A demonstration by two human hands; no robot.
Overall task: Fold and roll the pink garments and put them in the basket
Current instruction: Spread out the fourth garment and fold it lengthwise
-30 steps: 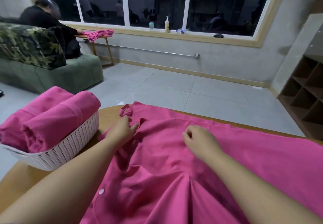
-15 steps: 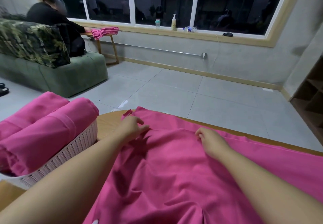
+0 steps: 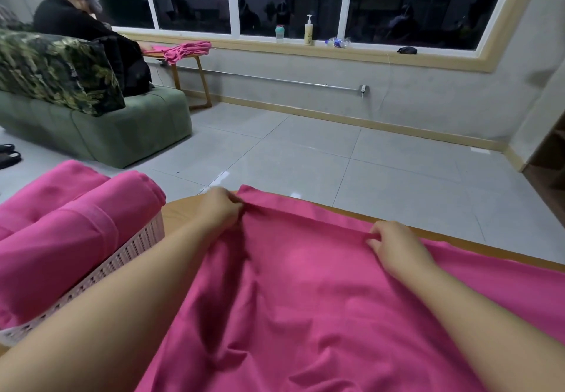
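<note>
1. Since a second ago both hands have slid away from the body to the far hem of the garment (image 3: pixel 305 294). The bunched collar loop once seen by the left hand no longer shows, and the far edge now lies as a straighter turned-over band.
2. At the left, the basket (image 3: pixel 128 254) sits on the table (image 3: pixel 183 211) with two rolls (image 3: pixel 70 223) already in it, lying side by side and rising above its rim. It probably sits close so that a finished roll needs only a short carry.
3. The left hand (image 3: pixel 221 208) pinches the far left corner of the garment, fingers curled round the cloth, just beside the table's far edge.
4. The right hand (image 3: pixel 394 245) grasps the same hem further right, fingertips tucked under the fold. Holding two points of one edge looks meant to keep the fold line straight.
5. The garment covers most of the table toward the person and runs off the right of the picture. Bare wood shows only in a strip beyond the hem, so free room lies inward, toward the body.
</note>
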